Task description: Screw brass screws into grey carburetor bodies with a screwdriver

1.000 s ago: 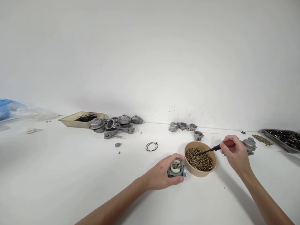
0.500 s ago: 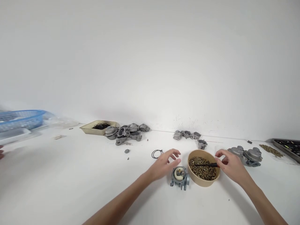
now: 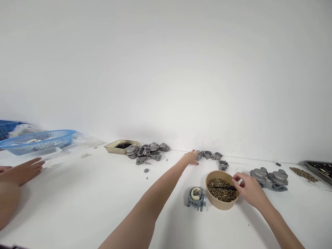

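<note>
My left hand (image 3: pixel 191 158) stretches to the back of the table, its fingers apart around the near side of a grey metal float bowl (image 3: pixel 199 156); whether they touch it I cannot tell. At the right rim of a tan paper bowl (image 3: pixel 221 204), my right hand (image 3: pixel 245 185) is closed in a pinch on the end of a thin black tool (image 3: pixel 224 187). The tool lies across many small brass-coloured parts (image 3: pixel 220 196) inside. Left of the bowl sits a carburetor body (image 3: pixel 196 199) with a cream float facing up.
More float bowls (image 3: pixel 217 156) line the wall. Carburetors (image 3: pixel 278 180) stand at right, beside brass parts (image 3: pixel 303 174) and a dark tray (image 3: pixel 321 169). Castings (image 3: pixel 144 152), a tray of black rings (image 3: pixel 111 148) and a blue basket (image 3: pixel 59 138) are leftward. Another person's hand (image 3: pixel 26 172) rests at far left.
My left hand has moved from above the carburetor body to the float bowls at the back. My right hand stays at the paper bowl. Another person's hand has come further into view.
</note>
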Action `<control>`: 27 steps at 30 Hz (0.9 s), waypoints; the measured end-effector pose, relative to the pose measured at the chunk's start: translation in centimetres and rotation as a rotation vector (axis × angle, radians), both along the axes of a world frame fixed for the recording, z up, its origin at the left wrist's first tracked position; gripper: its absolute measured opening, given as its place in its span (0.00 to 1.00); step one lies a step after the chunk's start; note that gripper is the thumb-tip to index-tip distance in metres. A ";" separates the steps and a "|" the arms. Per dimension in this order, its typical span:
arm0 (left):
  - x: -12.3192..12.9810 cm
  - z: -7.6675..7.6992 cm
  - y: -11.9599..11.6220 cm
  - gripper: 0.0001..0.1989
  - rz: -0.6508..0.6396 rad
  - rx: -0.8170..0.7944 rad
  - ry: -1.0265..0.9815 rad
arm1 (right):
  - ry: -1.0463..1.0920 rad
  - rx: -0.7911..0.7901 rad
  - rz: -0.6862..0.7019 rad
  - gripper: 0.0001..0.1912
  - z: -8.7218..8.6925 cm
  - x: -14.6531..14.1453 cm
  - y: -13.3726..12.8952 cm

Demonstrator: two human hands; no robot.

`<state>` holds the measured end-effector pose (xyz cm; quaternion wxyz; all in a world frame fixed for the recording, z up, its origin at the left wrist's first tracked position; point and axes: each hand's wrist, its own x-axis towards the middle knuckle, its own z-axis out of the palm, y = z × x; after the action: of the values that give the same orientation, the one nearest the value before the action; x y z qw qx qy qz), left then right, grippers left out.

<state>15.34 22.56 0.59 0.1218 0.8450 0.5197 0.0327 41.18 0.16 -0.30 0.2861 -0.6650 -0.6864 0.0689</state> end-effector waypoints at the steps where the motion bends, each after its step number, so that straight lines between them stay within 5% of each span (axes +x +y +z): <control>1: 0.3 -0.1 0.3 0.29 -0.017 0.003 0.014 | -0.003 -0.003 0.005 0.18 0.1 -0.1 0.0; 15: 0.6 -1.0 2.8 0.23 0.008 0.018 -0.033 | -0.014 -0.027 0.014 0.18 0.2 -0.2 0.0; 22: -0.9 -0.4 1.1 0.18 0.012 0.108 -0.228 | -0.064 -0.014 0.022 0.16 0.7 -0.5 -0.2; 27: -4.7 0.3 -2.3 0.28 -0.048 0.228 -0.482 | -0.155 0.041 0.043 0.15 0.9 -0.7 -0.6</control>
<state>10.66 20.24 0.93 0.1469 0.8332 0.4484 0.2884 40.47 -0.48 0.60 0.2441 -0.6474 -0.7220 0.0094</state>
